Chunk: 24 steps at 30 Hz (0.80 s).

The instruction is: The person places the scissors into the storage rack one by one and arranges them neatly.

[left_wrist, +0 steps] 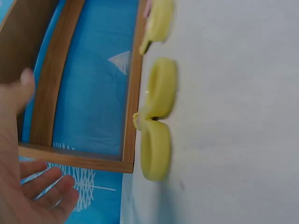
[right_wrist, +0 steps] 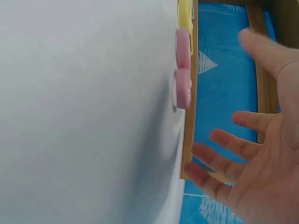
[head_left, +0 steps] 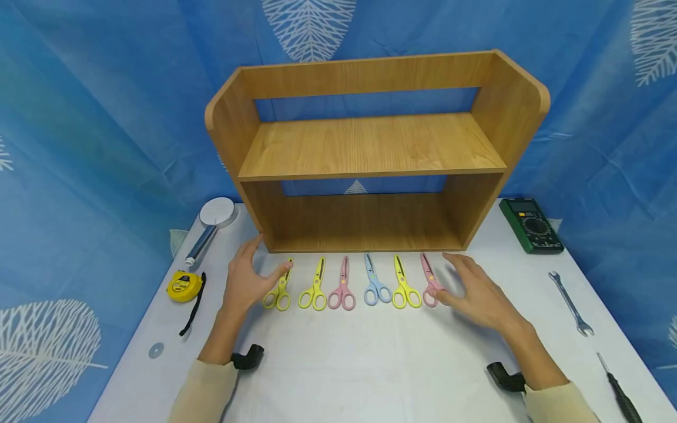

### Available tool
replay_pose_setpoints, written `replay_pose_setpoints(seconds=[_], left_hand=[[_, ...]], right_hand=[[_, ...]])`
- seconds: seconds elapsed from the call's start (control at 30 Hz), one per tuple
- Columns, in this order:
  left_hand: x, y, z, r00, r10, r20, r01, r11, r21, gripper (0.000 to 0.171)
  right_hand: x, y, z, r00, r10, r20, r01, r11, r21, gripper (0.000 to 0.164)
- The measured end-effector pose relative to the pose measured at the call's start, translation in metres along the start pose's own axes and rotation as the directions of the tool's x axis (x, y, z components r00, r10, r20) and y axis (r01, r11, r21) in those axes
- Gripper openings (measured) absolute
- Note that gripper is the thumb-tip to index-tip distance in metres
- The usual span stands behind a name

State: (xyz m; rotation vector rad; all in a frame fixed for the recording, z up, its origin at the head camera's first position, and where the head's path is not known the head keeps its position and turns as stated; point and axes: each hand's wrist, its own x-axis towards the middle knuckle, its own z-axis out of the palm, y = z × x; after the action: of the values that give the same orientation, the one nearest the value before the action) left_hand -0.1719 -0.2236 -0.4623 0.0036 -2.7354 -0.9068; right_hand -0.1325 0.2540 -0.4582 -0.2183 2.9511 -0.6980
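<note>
Several scissors lie in a row on the white table, in front of a wooden shelf (head_left: 370,147). From the left come yellow scissors (head_left: 278,291), a second yellow pair (head_left: 315,288), pink scissors (head_left: 342,288), blue scissors (head_left: 374,282), yellow scissors (head_left: 404,288) and pink scissors (head_left: 429,282). My left hand (head_left: 248,279) hovers beside the leftmost yellow scissors, thumb and fingers spread, holding nothing. Near the rightmost pink scissors is my right hand (head_left: 476,294), its fingers spread and empty in the right wrist view. In the head view its thumb overlaps those scissors' handle.
On the left lie a white round-headed tool with a dark handle (head_left: 203,241), a yellow tape measure (head_left: 183,286) and a grey disc (head_left: 156,351). To the right are a green multimeter (head_left: 531,226), a wrench (head_left: 571,302) and a screwdriver (head_left: 620,390). Blue cloth hangs behind.
</note>
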Motion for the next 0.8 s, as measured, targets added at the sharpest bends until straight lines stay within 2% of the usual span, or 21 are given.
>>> replay_pose_setpoints(seconds=[0.07, 0.13, 0.23, 0.4, 0.53, 0.73, 0.8], left_hand=[[0.005, -0.005, -0.001, 0.994, 0.0, -0.106, -0.012, 0.994, -0.11, 0.089], [0.011, -0.009, -0.001, 0.981, -0.005, -0.192, -0.034, 0.98, -0.198, 0.078], [0.018, -0.014, 0.001, 0.967, -0.05, -0.248, -0.032, 0.948, -0.315, 0.065], [0.025, -0.02, 0.009, 0.96, -0.151, -0.234, 0.037, 0.903, -0.429, 0.055], [0.03, -0.022, 0.015, 0.963, -0.181, -0.201, 0.063, 0.873, -0.483, 0.05], [0.036, -0.023, 0.022, 0.956, -0.231, -0.182, 0.102, 0.841, -0.532, 0.045], [0.038, -0.023, 0.023, 0.952, -0.25, -0.175, 0.11, 0.815, -0.569, 0.045]], right_hand=[[-0.002, 0.002, 0.004, 1.0, 0.016, 0.021, -0.017, 0.999, 0.05, 0.097], [-0.004, 0.004, 0.008, 0.999, 0.026, 0.032, -0.028, 0.996, 0.084, 0.093], [-0.005, 0.007, 0.012, 0.999, 0.03, 0.019, -0.032, 0.992, 0.119, 0.085], [-0.005, 0.01, 0.016, 1.0, 0.028, 0.005, -0.029, 0.989, 0.147, 0.072], [-0.006, 0.011, 0.018, 0.999, 0.025, 0.026, -0.029, 0.987, 0.158, 0.064], [-0.004, 0.01, 0.02, 1.0, 0.028, -0.003, -0.028, 0.989, 0.149, 0.046], [-0.004, 0.008, 0.02, 0.999, 0.05, 0.0, -0.049, 0.987, 0.151, 0.043]])
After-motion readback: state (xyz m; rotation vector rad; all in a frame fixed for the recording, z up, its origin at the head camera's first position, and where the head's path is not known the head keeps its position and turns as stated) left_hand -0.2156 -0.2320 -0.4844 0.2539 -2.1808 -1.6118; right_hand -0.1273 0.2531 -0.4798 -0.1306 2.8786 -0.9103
